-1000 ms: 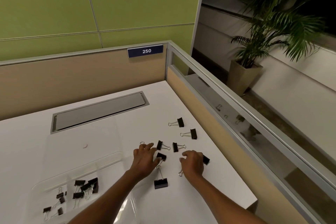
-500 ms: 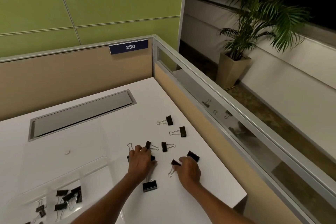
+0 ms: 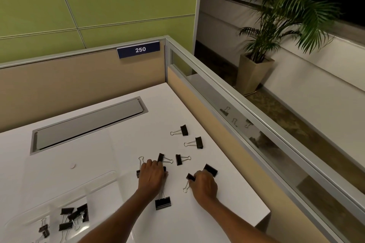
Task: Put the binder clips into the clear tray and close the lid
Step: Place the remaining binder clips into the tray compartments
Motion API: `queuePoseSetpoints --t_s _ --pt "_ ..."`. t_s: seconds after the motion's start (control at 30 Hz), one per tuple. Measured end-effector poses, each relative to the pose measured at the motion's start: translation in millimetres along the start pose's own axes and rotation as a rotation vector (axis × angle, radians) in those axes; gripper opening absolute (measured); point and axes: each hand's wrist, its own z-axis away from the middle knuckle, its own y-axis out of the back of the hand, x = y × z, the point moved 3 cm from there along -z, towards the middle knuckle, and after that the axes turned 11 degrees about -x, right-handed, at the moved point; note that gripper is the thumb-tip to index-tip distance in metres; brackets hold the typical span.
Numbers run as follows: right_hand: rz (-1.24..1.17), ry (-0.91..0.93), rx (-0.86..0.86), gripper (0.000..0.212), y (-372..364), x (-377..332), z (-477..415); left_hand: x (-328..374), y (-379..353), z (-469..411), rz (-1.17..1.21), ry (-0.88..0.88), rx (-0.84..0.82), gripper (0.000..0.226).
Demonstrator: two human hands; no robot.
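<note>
Grip of the right hand point(image 3: 204, 184) clamps one binder clip point(image 3: 190, 177); the left hand point(image 3: 152, 175) curls over others, hold unclear. More clips point(image 3: 182, 130) lie scattered just beyond on the tabletop point(image 3: 227, 209). Better gather several, then carry them low to the clear tray point(image 3: 94, 199), near left

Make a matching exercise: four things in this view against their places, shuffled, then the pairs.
1 left hand
2 right hand
3 clear tray
4 potted plant

A on the floor beyond the glass partition
B nearest the desk's right edge, fingers curled on binder clips
C desk's lower left, clips inside
D mid-desk, covering binder clips

Pairs: 1-D, 2-B, 3-C, 4-A
</note>
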Motion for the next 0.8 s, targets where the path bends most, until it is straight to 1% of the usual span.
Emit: queuePoseSetpoints --t_s 0.2,0.3,0.4,0.47,0.53,0.63,0.8 --pt "-0.122 -0.031 0.024 0.025 5.4 -3.5 -2.2 -6.4 11.2 -2.9 0.029 -0.006 0.049 0.036" --pt "-0.289 -0.027 0.038 0.023 7.9 -8.3 -3.5 -10.5 16.9 -3.5 0.073 0.012 0.068 0.034" --pt "-0.443 0.024 0.022 0.03 6.1 -17.3 -5.8 -14.7 24.7 -1.3 0.133 0.014 0.087 0.024" --pt "-0.486 0.065 -0.006 0.027 3.1 -25.2 -7.6 -19.6 31.6 1.4 0.177 0.014 0.114 0.017" --pt "-0.504 0.106 -0.047 0.021 1.8 -36.8 -6.1 -28.0 36.6 5.2 0.225 0.016 0.148 0.018" --pt "-0.596 0.135 -0.104 0.022 0.4 -56.5 -1.1 -42.9 41.8 15.1 0.297 0.017 0.181 0.021" --pt "-0.731 0.151 -0.203 0.013 -10.6 -92.7 7.5 -72.4 53.5 40.1 0.437 0.11 0.215 0.022"
